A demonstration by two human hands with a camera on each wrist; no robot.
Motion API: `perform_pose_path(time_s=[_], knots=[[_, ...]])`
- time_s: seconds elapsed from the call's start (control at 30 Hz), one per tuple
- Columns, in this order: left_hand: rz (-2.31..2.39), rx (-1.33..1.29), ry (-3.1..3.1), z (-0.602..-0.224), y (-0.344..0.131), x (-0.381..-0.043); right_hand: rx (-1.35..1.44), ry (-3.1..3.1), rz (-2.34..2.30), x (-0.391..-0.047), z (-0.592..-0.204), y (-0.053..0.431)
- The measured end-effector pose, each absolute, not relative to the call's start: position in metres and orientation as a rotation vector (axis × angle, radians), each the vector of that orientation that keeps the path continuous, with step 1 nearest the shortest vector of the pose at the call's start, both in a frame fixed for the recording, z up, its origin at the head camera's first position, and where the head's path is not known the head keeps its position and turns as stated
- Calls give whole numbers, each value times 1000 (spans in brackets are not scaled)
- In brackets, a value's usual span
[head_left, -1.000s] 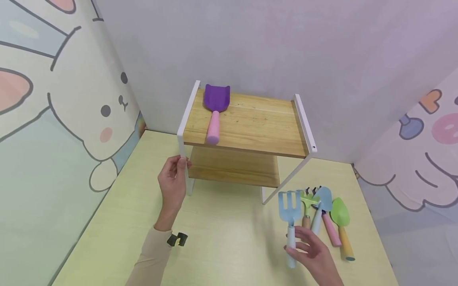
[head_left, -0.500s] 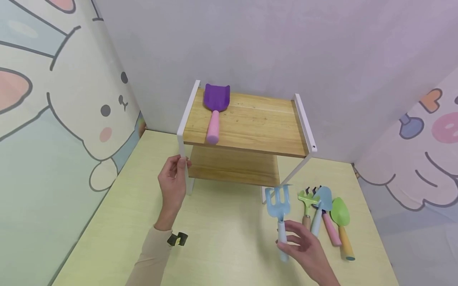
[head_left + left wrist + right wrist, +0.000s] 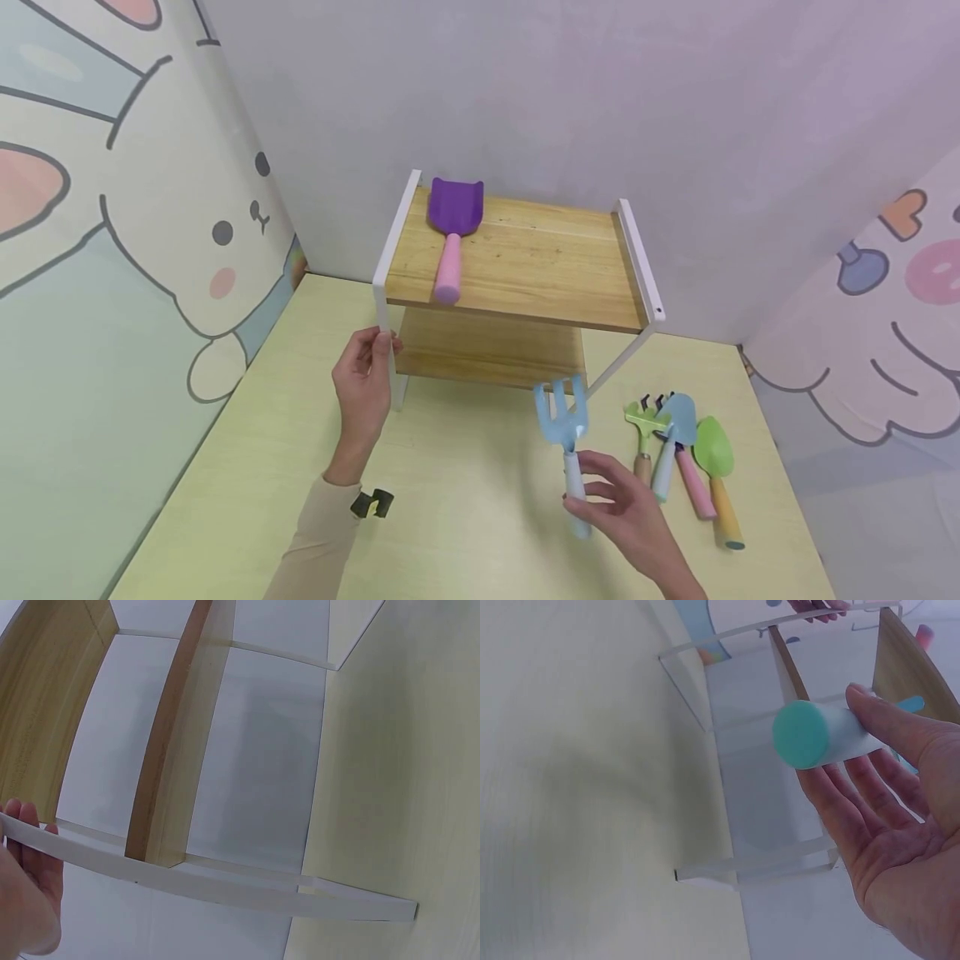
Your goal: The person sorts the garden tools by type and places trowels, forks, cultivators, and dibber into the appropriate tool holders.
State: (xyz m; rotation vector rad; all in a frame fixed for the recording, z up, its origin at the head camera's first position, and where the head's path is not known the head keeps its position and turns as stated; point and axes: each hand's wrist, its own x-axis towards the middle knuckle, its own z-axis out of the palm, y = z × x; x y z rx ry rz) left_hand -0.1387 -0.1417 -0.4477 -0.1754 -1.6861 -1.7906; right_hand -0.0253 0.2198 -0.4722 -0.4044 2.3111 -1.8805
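Room right of purple scoop point(image 3: 453, 227), white rails point(image 3: 641, 262) edging top shelf point(image 3: 551, 262)

Light blue garden fork point(image 3: 564, 427), three prongs, paler handle with a teal end cap, held up in the right hand point(image 3: 626, 510), prongs pointing away and tipped slightly left. The shelf point(image 3: 547, 260) behind it is two wooden boards on a white frame, standing upright, left hand point(image 3: 363, 379) gripping its front left leg.
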Motion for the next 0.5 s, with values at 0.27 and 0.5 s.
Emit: perform_pose_path(time_s=[0.27, 0.5], knots=[[-1784, -161, -1694, -447, -140, -138, -394, 2313, -1877, -34, -466, 210], [-1778, -150, -1698, -446, -140, -138, -321, 2341, -1844, -40, -459, 199]])
